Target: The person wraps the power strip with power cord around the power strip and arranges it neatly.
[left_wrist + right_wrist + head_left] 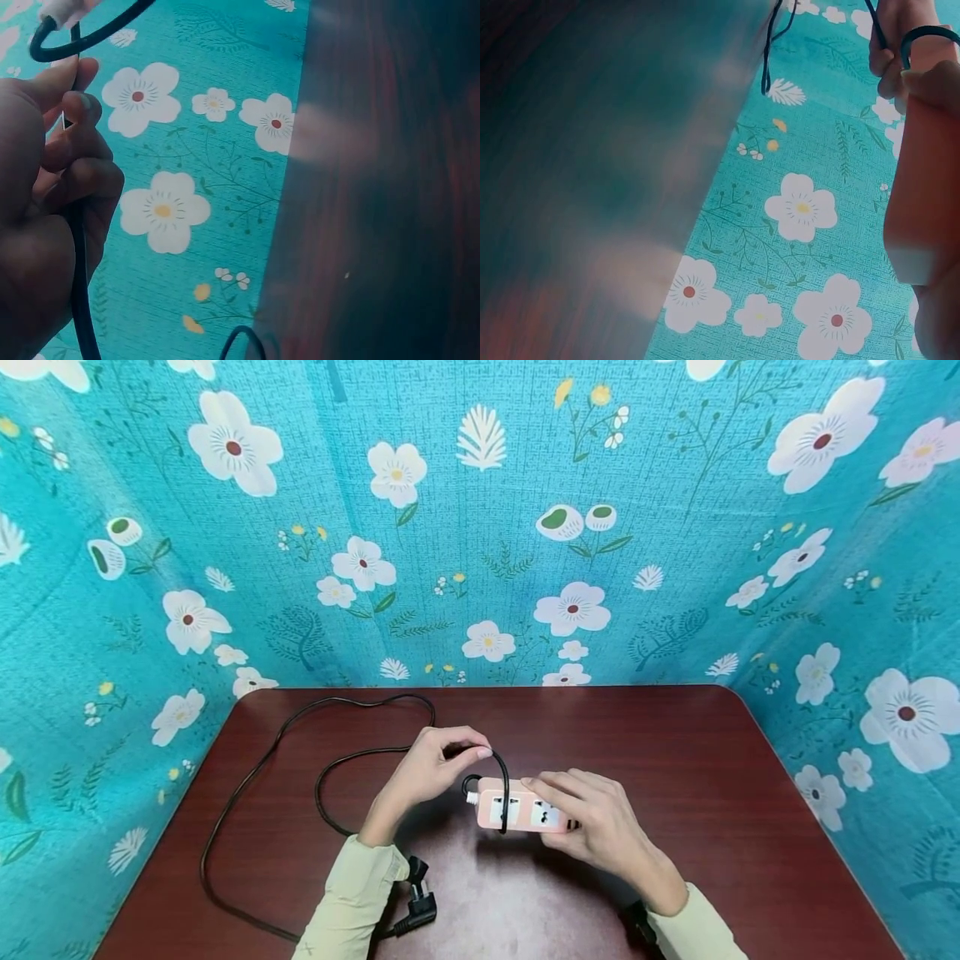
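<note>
A pink power strip (525, 803) with white socket faces is held by its right end in my right hand (600, 814); thumb and fingers grip its long edges. Its black cord (505, 777) leaves the white collar at the left end and crosses over the socket face near that end. My left hand (427, 767) pinches the cord between thumb and fingertips, up and left of the strip. In the left wrist view the cord (81, 277) also runs down through the left hand's curled fingers. The right wrist view shows the strip's pink underside (930, 180).
The rest of the cord (247, 785) loops across the left part of the dark red table (652, 735). A black plug (420, 906) lies beside the left sleeve. Another dark object (637, 922) is partly hidden by the right sleeve. Flowered blue cloth (480, 568) stands behind the table and along both sides.
</note>
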Demonstrator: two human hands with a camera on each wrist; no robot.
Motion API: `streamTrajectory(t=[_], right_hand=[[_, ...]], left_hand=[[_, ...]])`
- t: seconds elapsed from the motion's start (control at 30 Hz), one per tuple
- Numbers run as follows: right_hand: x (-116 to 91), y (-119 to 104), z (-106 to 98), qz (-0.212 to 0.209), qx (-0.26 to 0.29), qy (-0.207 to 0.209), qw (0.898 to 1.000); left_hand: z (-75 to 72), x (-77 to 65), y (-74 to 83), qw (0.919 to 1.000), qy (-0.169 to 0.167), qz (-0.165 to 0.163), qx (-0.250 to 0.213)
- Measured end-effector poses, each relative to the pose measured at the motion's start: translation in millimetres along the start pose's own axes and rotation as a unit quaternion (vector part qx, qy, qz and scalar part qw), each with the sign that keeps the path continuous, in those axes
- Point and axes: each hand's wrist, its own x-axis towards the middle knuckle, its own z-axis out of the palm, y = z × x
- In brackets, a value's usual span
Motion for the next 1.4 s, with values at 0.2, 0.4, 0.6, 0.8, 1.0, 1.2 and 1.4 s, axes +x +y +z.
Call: streamTrajectory(t=[0.2, 0.4, 0.6, 0.8, 1.0, 1.2, 1.4], right_hand=[[-1, -9, 3, 0.032, 0.047, -0.009, 0.998], [1, -10, 4, 0.036, 0.040, 0.013, 0.998], [2, -7, 3, 0.027, 0.040, 0.052, 0.997], [1, -2, 3, 0.032, 0.038, 0.065, 0.997], [-2, 4, 2, 0.040, 0.026, 0.072, 0.996], [-2, 8, 3, 0.063, 0.019, 0.073, 0.995], [-4, 10, 5, 0.100, 0.031, 0.065, 0.992]], left_hand=[[2.9, 0.3, -4.4, 0.9994, 0.013, -0.029, -0.012], [12.5, -4.0, -4.3, 0.9962, 0.025, -0.078, -0.028], [28.7, -14.0, -3.9, 0.9852, 0.001, -0.134, -0.107], [35.0, -20.7, -2.6, 0.9692, -0.004, -0.174, -0.175], [41.9, -22.0, 0.7, 0.9519, -0.015, -0.192, -0.238], [50.2, -23.8, 5.2, 0.9602, 0.006, -0.208, -0.187], [57.7, -26.1, 5.3, 0.9729, 0.038, -0.210, -0.090]])
